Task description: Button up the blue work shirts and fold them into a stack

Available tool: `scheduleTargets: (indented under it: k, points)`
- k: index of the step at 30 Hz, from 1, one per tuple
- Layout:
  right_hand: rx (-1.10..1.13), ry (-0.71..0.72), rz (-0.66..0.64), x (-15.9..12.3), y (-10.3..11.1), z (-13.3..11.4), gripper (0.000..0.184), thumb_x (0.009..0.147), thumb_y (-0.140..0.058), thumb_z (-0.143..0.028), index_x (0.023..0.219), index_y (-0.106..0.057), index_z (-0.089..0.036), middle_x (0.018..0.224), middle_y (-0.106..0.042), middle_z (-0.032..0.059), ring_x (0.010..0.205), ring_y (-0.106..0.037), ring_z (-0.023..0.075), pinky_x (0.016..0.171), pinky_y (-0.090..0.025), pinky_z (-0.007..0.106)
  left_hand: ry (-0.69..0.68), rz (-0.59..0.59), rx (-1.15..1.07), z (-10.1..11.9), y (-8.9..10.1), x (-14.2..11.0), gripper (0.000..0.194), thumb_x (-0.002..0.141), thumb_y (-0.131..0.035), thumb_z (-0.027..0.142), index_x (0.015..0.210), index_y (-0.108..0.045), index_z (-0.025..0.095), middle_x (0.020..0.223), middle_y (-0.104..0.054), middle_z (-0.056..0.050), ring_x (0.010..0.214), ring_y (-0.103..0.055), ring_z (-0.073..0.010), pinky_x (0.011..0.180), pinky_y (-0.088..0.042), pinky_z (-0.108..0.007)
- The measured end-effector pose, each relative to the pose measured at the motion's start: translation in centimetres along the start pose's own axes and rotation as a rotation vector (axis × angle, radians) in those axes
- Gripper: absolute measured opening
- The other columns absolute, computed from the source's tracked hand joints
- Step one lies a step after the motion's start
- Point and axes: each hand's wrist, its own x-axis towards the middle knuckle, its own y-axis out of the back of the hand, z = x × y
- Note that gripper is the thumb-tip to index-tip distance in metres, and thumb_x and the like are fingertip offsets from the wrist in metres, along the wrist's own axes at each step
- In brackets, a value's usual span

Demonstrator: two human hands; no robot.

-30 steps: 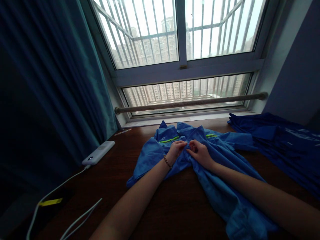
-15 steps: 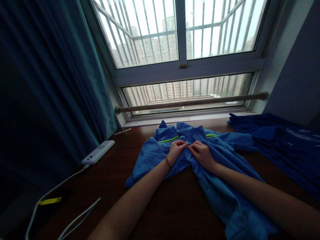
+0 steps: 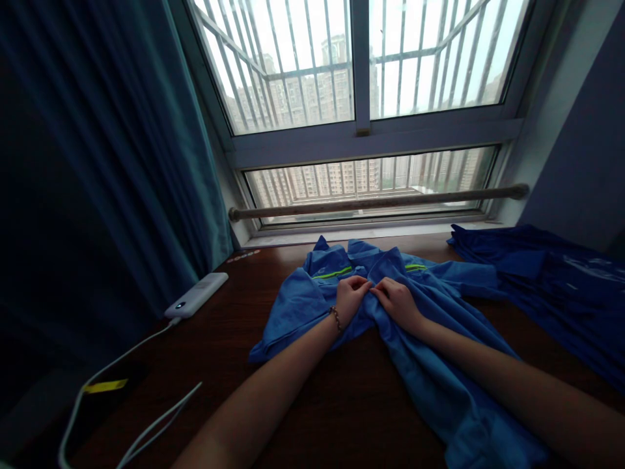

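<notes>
The forearms [image 3: 278, 391] slant inward to the left grip [image 3: 352, 301] and right grip [image 3: 398, 305], fingers [image 3: 359, 282] pinched close together.

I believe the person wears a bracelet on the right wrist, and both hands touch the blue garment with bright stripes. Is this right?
Not quite: the bracelet is on the left wrist, as the head view shows. The left hand and right hand do touch the blue garment with bright stripes.

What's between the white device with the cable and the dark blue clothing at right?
Head view: brown tabletop, then the light blue garment, with the left hand and right hand on it.
</notes>
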Motion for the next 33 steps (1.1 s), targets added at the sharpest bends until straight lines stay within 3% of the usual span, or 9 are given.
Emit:
scheduleTargets:
  k: [7, 11, 13, 17, 21, 25, 28, 31, 33]
  points:
    - [0.142, -0.112, 0.015, -0.5, -0.2, -0.4, 0.009, 0.076, -0.054, -0.025, 0.077, -0.047, -0.019, 0.070, -0.053, 0.0002, 0.064, -0.051, 0.0144, 0.060, -0.040, 0.027, -0.234, -0.048, 0.137, 0.4, 0.0, -0.6, 0.015, 0.073, -0.056, 0.028, 0.068, -0.061, 0.015, 0.067, -0.059, -0.002, 0.065, -0.052, -0.0128, 0.063, -0.040, -0.023]
    - [0.187, -0.117, 0.000, -0.5, 0.1, -0.4, 0.012, 0.082, -0.045, -0.027, 0.074, -0.049, -0.018, 0.067, -0.053, 0.0006, 0.061, -0.052, 0.0144, 0.061, -0.041, 0.028, -0.286, -0.055, 0.177, 0.3, 0.1, -0.5, 0.014, 0.074, -0.055, 0.027, 0.069, -0.059, 0.015, 0.068, -0.057, -0.001, 0.066, -0.052, -0.0124, 0.063, -0.039, -0.023]
    - [0.186, -0.117, 0.050, -0.4, 0.0, -0.3, 0.009, 0.080, -0.048, -0.024, 0.086, -0.050, -0.018, 0.076, -0.054, 0.0024, 0.065, -0.053, 0.0153, 0.063, -0.043, 0.029, -0.295, -0.057, 0.194, 0.2, 0.1, -0.5, 0.014, 0.075, -0.055, 0.027, 0.069, -0.059, 0.015, 0.068, -0.057, -0.001, 0.066, -0.052, -0.0123, 0.063, -0.039, -0.023]
    - [0.137, -0.002, 0.073, -0.5, -0.3, 0.1, 0.037, 0.077, -0.046, -0.014, 0.114, -0.042, -0.017, 0.103, -0.051, 0.0082, 0.094, -0.051, 0.0196, 0.082, -0.042, 0.035, -0.336, -0.107, 0.227, 0.2, 0.0, -0.7, 0.013, 0.075, -0.056, 0.026, 0.070, -0.060, 0.015, 0.070, -0.059, -0.001, 0.068, -0.053, -0.0124, 0.066, -0.040, -0.024]
    - [0.106, 0.064, 0.011, -0.3, -0.1, 0.3, 0.025, 0.080, -0.041, -0.015, 0.103, -0.050, -0.019, 0.097, -0.054, 0.0071, 0.092, -0.052, 0.0195, 0.083, -0.042, 0.036, -0.337, -0.148, 0.226, 0.9, -0.1, -0.7, 0.016, 0.077, -0.054, 0.028, 0.073, -0.061, 0.015, 0.073, -0.060, -0.002, 0.071, -0.054, -0.0126, 0.069, -0.041, -0.024]
    - [0.082, 0.046, 0.122, 0.6, 1.2, 0.5, 0.017, 0.083, -0.040, -0.022, 0.091, -0.054, -0.017, 0.087, -0.056, 0.0067, 0.083, -0.053, 0.0193, 0.077, -0.042, 0.034, -0.248, -0.186, 0.225, 2.6, 0.3, -0.1, 0.027, 0.073, -0.059, 0.034, 0.092, -0.058, 0.015, 0.091, -0.060, -0.004, 0.082, -0.055, -0.0137, 0.071, -0.041, -0.024]
    - [0.100, -0.061, 0.258, 1.7, 2.9, 1.1, 0.019, 0.083, -0.041, -0.030, 0.085, -0.054, -0.017, 0.079, -0.057, 0.0044, 0.075, -0.053, 0.0180, 0.071, -0.040, 0.031, -0.149, -0.467, 0.299, 4.5, 1.3, 0.3, 0.043, 0.059, -0.071, 0.037, 0.093, -0.058, 0.013, 0.091, -0.060, -0.004, 0.082, -0.055, -0.0150, 0.072, -0.041, -0.024]
    - [0.238, -0.213, 0.339, 2.9, 4.6, 2.5, 0.027, 0.082, -0.040, -0.041, 0.077, -0.053, -0.017, 0.068, -0.056, 0.0013, 0.063, -0.051, 0.0157, 0.060, -0.038, 0.027, 0.000, -0.823, 0.342, 6.4, 2.8, 0.8, 0.034, 0.064, -0.066, 0.040, 0.084, -0.063, 0.013, 0.078, -0.062, -0.002, 0.070, -0.055, -0.0136, 0.065, -0.041, -0.023]
    - [0.352, -0.292, 0.397, 3.5, 5.3, 3.7, 0.032, 0.078, -0.043, -0.048, 0.073, -0.052, -0.017, 0.064, -0.054, 0.0004, 0.061, -0.050, 0.0150, 0.057, -0.037, 0.025, 0.139, -0.935, 0.306, 7.4, 4.0, 1.1, 0.033, 0.069, -0.061, 0.042, 0.084, -0.064, 0.013, 0.076, -0.062, -0.002, 0.065, -0.054, -0.0129, 0.061, -0.041, -0.023]
